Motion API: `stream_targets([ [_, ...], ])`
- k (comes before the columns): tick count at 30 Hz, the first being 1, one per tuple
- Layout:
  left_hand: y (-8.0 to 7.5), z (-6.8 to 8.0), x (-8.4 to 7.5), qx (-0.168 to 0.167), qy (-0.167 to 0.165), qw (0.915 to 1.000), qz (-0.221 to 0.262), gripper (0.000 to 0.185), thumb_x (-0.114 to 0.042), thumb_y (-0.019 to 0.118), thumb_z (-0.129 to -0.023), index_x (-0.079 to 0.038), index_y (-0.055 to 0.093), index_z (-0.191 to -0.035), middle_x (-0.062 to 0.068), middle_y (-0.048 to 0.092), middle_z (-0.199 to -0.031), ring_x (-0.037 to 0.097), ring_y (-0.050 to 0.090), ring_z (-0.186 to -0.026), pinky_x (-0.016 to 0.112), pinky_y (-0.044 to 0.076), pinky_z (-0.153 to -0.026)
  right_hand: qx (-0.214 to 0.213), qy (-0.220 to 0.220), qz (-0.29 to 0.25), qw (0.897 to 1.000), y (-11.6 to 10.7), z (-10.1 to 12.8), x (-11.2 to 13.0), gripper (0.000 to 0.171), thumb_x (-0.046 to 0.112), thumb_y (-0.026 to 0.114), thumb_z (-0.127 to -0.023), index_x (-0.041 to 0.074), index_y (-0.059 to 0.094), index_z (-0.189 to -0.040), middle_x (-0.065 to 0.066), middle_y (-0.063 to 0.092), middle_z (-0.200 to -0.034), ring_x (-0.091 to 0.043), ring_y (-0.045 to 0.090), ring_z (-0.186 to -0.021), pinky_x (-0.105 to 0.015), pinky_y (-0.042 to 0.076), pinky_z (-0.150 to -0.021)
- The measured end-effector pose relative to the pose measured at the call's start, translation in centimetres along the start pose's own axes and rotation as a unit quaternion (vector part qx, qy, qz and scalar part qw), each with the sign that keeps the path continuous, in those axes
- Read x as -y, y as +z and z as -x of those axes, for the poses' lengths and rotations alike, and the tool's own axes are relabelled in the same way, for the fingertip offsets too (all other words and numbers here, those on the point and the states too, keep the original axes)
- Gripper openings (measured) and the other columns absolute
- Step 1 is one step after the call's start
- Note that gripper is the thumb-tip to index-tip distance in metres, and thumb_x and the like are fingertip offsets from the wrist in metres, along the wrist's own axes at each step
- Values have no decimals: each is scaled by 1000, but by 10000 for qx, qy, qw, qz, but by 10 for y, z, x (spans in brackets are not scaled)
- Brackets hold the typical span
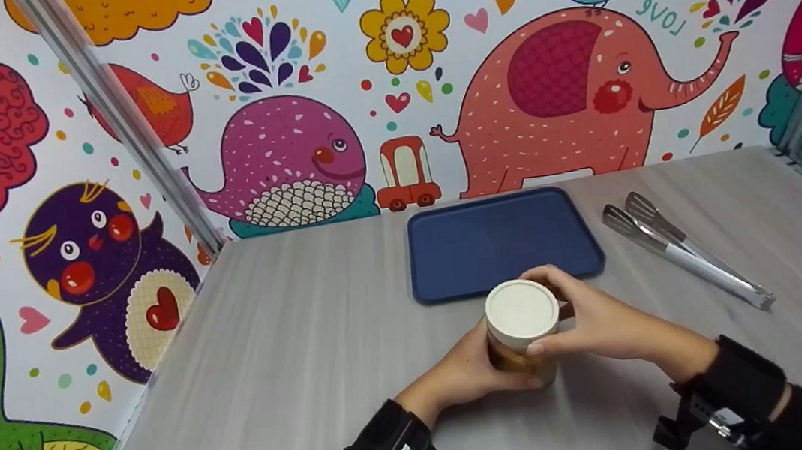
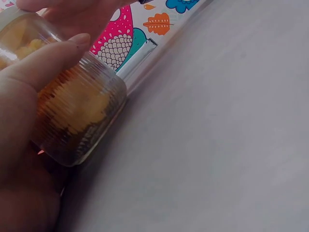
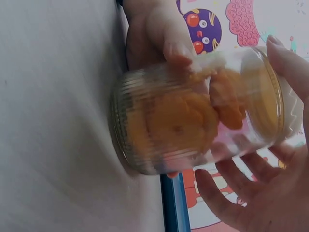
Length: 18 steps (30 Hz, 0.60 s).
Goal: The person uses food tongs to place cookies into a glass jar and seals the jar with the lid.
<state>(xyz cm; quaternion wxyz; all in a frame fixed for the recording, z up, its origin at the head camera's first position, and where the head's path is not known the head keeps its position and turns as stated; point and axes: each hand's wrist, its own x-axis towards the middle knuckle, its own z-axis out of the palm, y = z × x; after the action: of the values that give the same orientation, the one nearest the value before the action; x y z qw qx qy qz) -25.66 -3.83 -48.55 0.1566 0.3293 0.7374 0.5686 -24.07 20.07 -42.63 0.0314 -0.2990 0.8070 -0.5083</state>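
A clear glass jar [image 2: 91,111], ribbed towards its base, has a white lid [image 1: 521,308]. Round golden-brown pieces that look like cookies [image 3: 181,121] show through the glass. My left hand [image 1: 466,368] grips the lower part of the jar, its thumb across the near side. At the top, my right hand [image 1: 600,319] holds the jar by its lid, the thumb on the near edge and the fingers round the far side. In the head view the jar stands almost upright, and the lid sits on it. Whether the base touches the table cannot be told.
Behind the jar lies a dark blue tray [image 1: 501,240] on the grey wood-grain table [image 1: 294,343]. Metal tongs [image 1: 704,266] rest to the right of the tray. Walls printed with cartoon animals stand along the back and left of the table.
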Motion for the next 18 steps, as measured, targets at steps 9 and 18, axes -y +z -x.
stream_targets([
  [9, 0, 0, 1, -11, -29, 10000, -13, 106, -19, 96, -79, -25, 34, -164, -13, 54, -151, 6, 49, -140, 30, 31, -122, -145, 141, 60, 9998, 4, 0, 3, 79, 23, 94, -82, 3, 48, -142, -12, 58, -139, -30, 60, -123, -47, 54, -98],
  [18, 0, -1, 1, 25, 19, 10000, -15, 100, -18, 96, -80, -26, 37, -161, -13, 56, -149, 6, 50, -139, 30, 32, -122, 598, -292, -163, 9977, -9, 0, -3, 90, 17, 89, -87, 9, 38, -161, -12, 53, -153, -21, 56, -133, -41, 54, -99],
])
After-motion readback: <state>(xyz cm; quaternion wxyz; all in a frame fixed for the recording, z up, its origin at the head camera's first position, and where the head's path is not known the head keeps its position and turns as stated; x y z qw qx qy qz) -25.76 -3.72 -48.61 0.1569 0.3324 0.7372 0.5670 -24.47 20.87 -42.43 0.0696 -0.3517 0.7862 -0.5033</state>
